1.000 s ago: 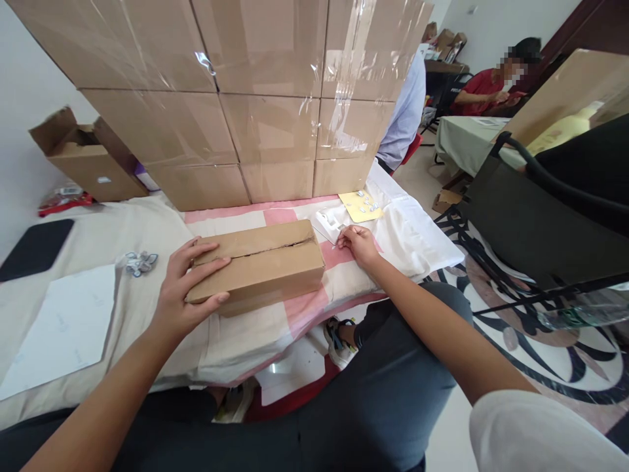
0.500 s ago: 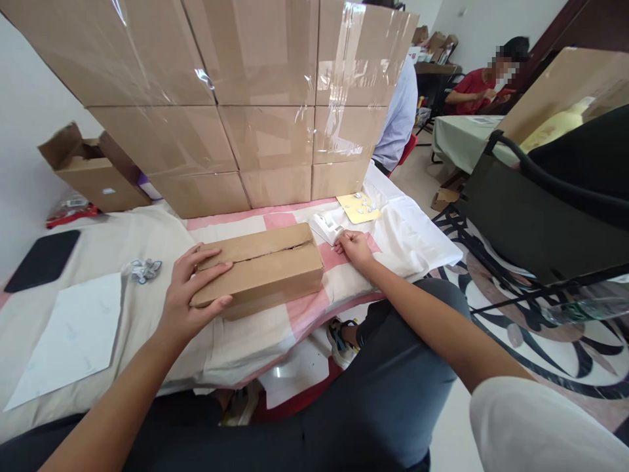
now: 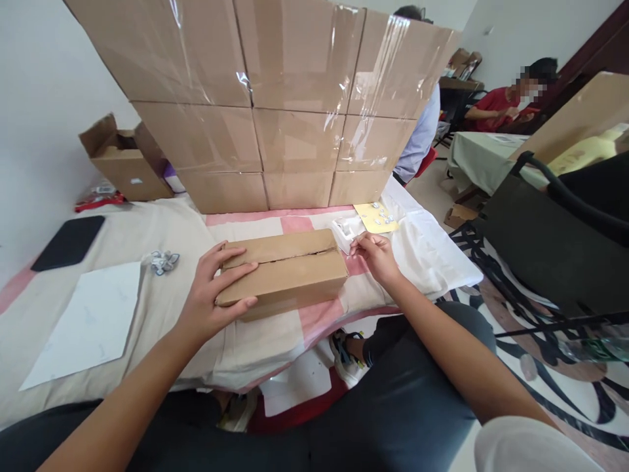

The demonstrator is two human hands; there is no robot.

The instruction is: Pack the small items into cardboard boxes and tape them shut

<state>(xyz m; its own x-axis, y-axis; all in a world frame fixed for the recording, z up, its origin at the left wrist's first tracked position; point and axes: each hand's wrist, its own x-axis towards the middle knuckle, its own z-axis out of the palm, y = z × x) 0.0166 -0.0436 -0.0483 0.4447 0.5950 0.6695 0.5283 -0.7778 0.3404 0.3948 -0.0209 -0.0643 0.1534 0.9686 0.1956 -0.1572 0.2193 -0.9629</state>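
A long brown cardboard box [image 3: 289, 278] lies on the cloth in front of me, a slit running along its top. My left hand [image 3: 221, 285] grips its left end, fingers spread over the top and thumb on the near side. Just past the box's right end, my right hand [image 3: 374, 254] is closed in a pinch; whatever its fingertips hold is too small to make out. Beside those fingertips stands a small white holder [image 3: 344, 235], partly hidden by the hand. Behind it lies a yellow card [image 3: 376, 218] with several small pale pieces on it.
A wall of taped cartons [image 3: 295, 141] rises at the back. To the left are an open carton [image 3: 130, 174], a black flat pad [image 3: 69, 242], a white sheet [image 3: 88, 321] and a crumpled clear-and-dark bundle [image 3: 164, 262]. A dark chair [image 3: 555, 229] stands at right; two other people sit beyond.
The view has swung a little to the left. My right hand has risen slightly off the white holder, still pinched. My left hand keeps its hold on the box.
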